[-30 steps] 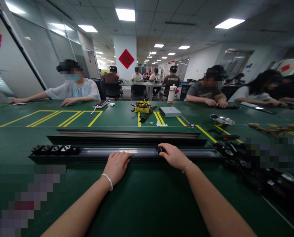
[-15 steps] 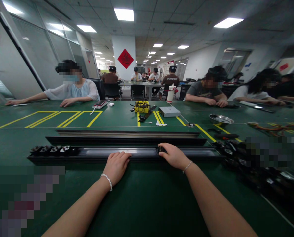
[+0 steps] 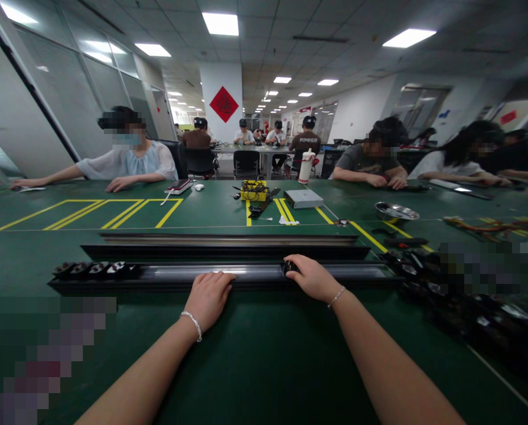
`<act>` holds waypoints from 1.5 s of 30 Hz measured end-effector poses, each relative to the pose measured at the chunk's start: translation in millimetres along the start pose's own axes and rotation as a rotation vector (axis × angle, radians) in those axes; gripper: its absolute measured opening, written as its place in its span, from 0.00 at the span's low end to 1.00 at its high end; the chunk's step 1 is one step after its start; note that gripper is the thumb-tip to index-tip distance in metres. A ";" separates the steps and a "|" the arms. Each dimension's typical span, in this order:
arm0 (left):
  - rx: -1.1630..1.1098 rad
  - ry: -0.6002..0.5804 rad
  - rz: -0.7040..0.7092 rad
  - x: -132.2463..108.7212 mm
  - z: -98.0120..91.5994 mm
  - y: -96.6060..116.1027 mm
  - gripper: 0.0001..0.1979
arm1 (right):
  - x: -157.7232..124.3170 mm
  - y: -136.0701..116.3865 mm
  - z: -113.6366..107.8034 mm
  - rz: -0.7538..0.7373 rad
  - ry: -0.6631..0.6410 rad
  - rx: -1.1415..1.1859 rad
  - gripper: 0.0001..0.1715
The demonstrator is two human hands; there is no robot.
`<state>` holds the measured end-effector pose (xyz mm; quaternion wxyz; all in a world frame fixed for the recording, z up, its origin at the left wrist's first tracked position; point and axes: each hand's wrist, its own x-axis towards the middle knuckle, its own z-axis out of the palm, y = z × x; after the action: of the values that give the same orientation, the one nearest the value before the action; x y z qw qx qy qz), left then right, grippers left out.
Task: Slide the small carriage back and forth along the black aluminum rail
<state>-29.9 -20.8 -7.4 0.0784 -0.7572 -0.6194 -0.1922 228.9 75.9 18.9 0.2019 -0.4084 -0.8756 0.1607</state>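
Note:
A long black rail (image 3: 255,273) with a shiny inner channel lies across the green table in front of me. My left hand (image 3: 209,298) rests on its near edge with the fingers curled over the rim. My right hand (image 3: 310,277) is closed on a small black part (image 3: 289,267) set in the channel. Several more black parts (image 3: 98,269) sit in a row at the rail's left end. A second long rail (image 3: 228,241) lies parallel just behind the first.
A heap of black parts (image 3: 427,271) lies to the right, with a metal bowl (image 3: 396,211) behind it. A yellow device (image 3: 254,190) and a grey box (image 3: 303,198) sit mid-table. Other people sit along the far edge and at the right.

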 end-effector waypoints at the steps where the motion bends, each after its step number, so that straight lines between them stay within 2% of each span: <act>1: -0.001 -0.001 0.000 0.0 -0.3 0.1 0.11 | -0.1 0.0 -0.2 -0.001 -0.002 0.003 0.18; 45: 0.018 -0.011 0.001 -0.1 -2.1 0.8 0.11 | -2.1 -0.6 -7.7 0.029 -0.014 0.027 0.18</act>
<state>-29.6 -21.9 -5.5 0.0819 -0.7578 -0.6212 -0.1821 233.5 74.8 25.4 0.1990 -0.4172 -0.8686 0.1783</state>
